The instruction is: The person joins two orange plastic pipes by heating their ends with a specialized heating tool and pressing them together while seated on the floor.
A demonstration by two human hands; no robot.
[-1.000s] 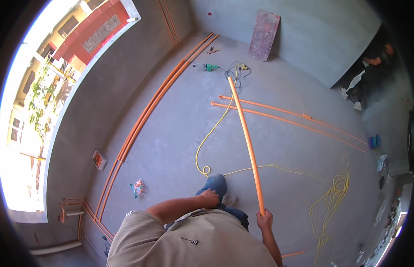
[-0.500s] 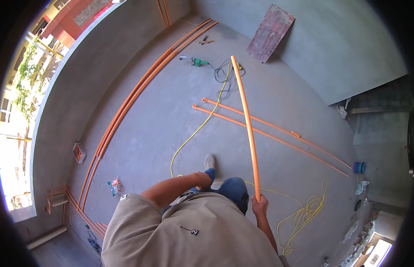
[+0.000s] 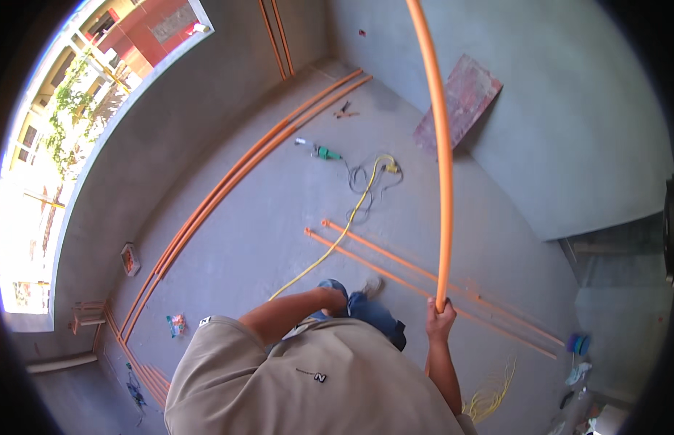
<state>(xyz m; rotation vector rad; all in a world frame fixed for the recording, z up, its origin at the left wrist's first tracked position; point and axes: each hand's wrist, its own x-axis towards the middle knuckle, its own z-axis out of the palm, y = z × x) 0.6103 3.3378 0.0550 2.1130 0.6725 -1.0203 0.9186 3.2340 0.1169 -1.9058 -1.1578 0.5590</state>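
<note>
My right hand [image 3: 440, 320] is closed around the lower end of a long orange pipe [image 3: 444, 181]. The pipe rises upright in front of me and runs out past the top of the view. My left hand [image 3: 335, 299] hangs by my jeans near the knee; its fingers are too hidden to show a grip. Beyond the hands, two thinner orange pipes [image 3: 384, 255] with fittings at their near-left ends lie slantwise on the floor, partly crossed by the held pipe.
A green power tool [image 3: 327, 153] with a dark cord and a yellow extension cord [image 3: 311, 265] lies ahead. Long orange pipes [image 3: 228, 190] run along the left wall. A reddish board [image 3: 471, 98] leans on the far wall. Yellow cable [image 3: 489, 397] is coiled at lower right.
My right hand has lifted, and the pipe's far end has swung up out of the top of the view. My feet have shifted in a step, and the whole view has moved.
</note>
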